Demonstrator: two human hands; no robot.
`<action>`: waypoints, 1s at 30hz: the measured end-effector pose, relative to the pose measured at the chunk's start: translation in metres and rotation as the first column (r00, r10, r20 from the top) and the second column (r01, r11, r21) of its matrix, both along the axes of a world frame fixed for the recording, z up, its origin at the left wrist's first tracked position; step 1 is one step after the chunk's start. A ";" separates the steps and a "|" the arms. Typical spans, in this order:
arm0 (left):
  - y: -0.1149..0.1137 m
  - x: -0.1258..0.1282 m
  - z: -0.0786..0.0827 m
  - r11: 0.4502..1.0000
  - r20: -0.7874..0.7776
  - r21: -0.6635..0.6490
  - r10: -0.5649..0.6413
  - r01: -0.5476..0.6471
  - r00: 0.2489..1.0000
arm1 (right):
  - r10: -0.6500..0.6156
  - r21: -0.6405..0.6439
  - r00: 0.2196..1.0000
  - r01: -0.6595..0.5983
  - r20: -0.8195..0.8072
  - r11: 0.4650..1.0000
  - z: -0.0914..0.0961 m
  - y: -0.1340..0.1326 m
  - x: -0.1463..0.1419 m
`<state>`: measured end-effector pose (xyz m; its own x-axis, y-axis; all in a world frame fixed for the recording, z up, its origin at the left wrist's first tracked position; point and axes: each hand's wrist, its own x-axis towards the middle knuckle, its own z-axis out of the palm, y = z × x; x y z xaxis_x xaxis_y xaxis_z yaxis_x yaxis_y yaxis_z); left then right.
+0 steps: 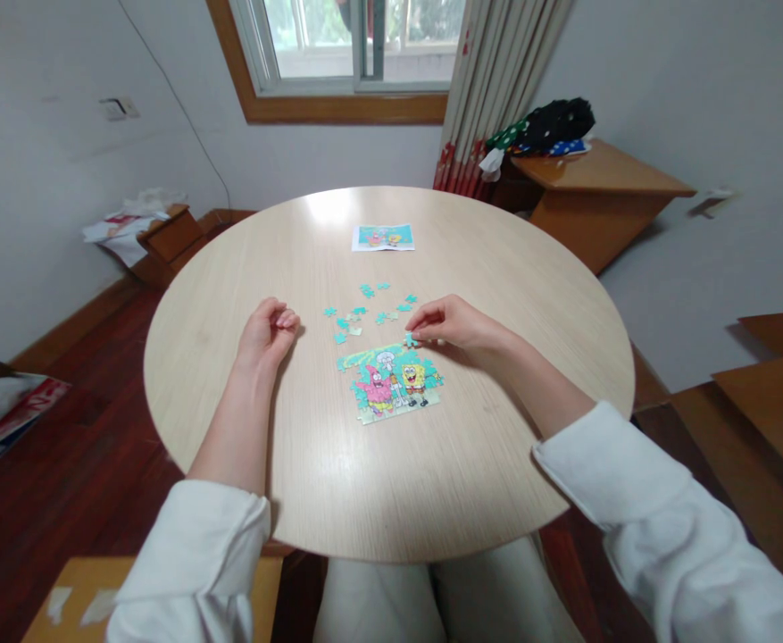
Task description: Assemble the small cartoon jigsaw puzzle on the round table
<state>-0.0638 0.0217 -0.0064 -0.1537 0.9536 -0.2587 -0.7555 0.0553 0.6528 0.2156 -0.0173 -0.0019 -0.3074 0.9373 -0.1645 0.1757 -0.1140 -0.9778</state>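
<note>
A partly assembled jigsaw puzzle (391,384) lies on the round table, its picture showing a yellow, a pink and a pale teal cartoon figure. At its upper edge, my right hand (448,323) pinches a teal puzzle piece (411,340) between thumb and fingers. The piece is at the puzzle's top border; whether it touches the neighbouring pieces I cannot tell. My left hand (270,332) rests on the table to the left of the puzzle, fingers curled in with nothing visible in them. Several loose puzzle pieces (341,324) are scattered beyond the puzzle, between the two hands.
A printed reference picture (384,237) lies farther back on the pale wooden table (230,259). Behind stand a window and a curtain (491,80). At the right, a wooden cabinet (598,170) carries dark cloth. A cardboard box (70,598) is at the lower left.
</note>
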 end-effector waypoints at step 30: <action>-0.001 -0.001 -0.001 1.000 -0.023 0.008 -0.020 0.021 1.000 | 0.039 0.066 0.993 -0.047 0.107 0.997 -0.001 -0.003 -0.005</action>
